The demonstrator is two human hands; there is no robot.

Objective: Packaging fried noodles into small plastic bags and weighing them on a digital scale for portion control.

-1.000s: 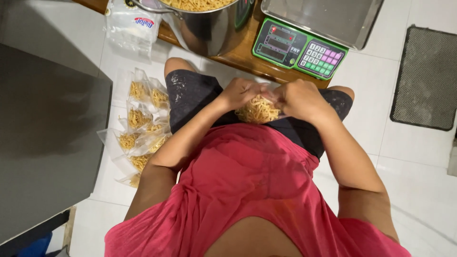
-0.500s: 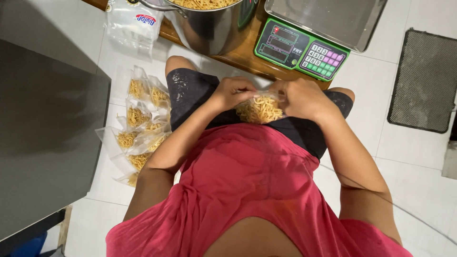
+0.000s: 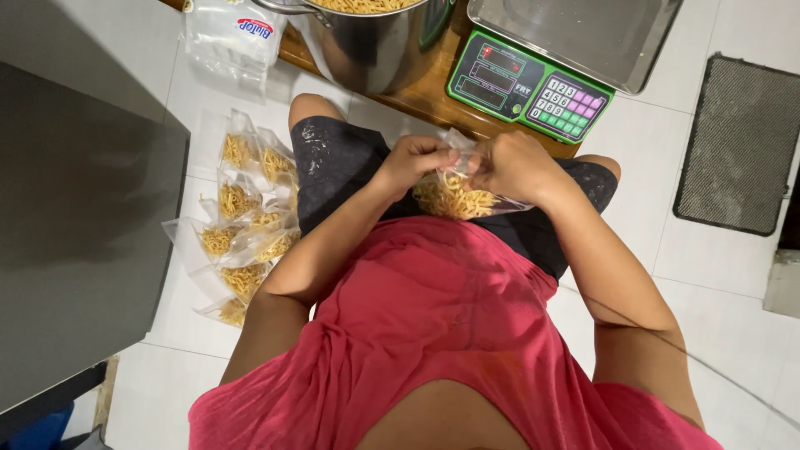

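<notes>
I hold a small clear plastic bag (image 3: 454,196) of thin yellow fried noodles over my lap. My left hand (image 3: 417,158) pinches the bag's top edge on the left side, and my right hand (image 3: 512,167) grips the same edge on the right. The bag's mouth is bunched between my fingers. Ahead of my knees a large steel pot (image 3: 367,37) with more of the yellow noodles stands on a wooden board (image 3: 433,100). Beside the pot is a green weighing scale (image 3: 529,83) with a steel pan (image 3: 575,33).
On the white tiled floor to my left lie several filled noodle bags (image 3: 246,221). A pack of clear bags (image 3: 233,37) sits at the top left. A grey surface (image 3: 79,217) fills the left side. A dark mat (image 3: 742,142) lies at the right.
My hands have lifted the bag slightly and now work its top edge closer together; the camera view shifted a little.
</notes>
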